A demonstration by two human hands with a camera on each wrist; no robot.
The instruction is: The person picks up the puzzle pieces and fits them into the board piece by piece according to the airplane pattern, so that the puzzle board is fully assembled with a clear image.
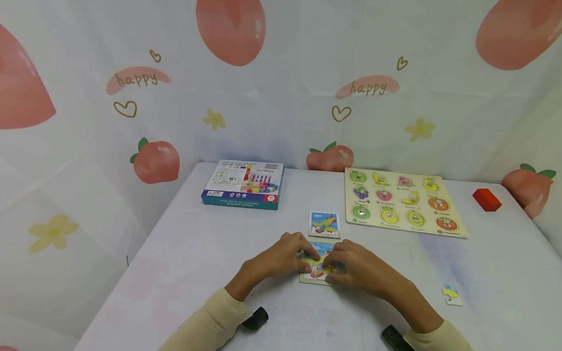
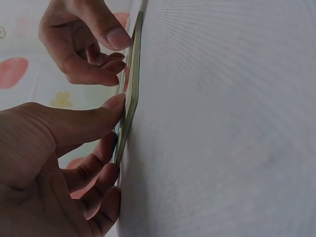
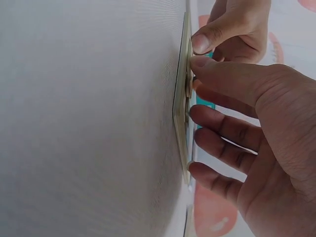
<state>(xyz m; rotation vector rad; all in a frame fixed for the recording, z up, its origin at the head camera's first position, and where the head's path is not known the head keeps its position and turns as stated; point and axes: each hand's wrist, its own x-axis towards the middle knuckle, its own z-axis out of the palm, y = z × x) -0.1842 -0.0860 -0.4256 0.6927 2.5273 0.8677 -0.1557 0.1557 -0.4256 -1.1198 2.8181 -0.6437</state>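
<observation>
A small puzzle board with a light wooden rim lies on the white table, showing parts of a yellow airplane picture. My left hand rests at its left side, thumb and fingertips touching the picture and edge. From the right, my right hand reaches over the board and pinches a puzzle piece that sits slightly raised in the right wrist view. The fingers hide much of the picture. Just behind the board lies a smaller yellow airplane picture. One loose puzzle piece lies off to the right.
A flat toy box stands at the back left. At the back right lies a wooden fruit puzzle board, with a red block beyond it. A printed cloth hangs behind the table.
</observation>
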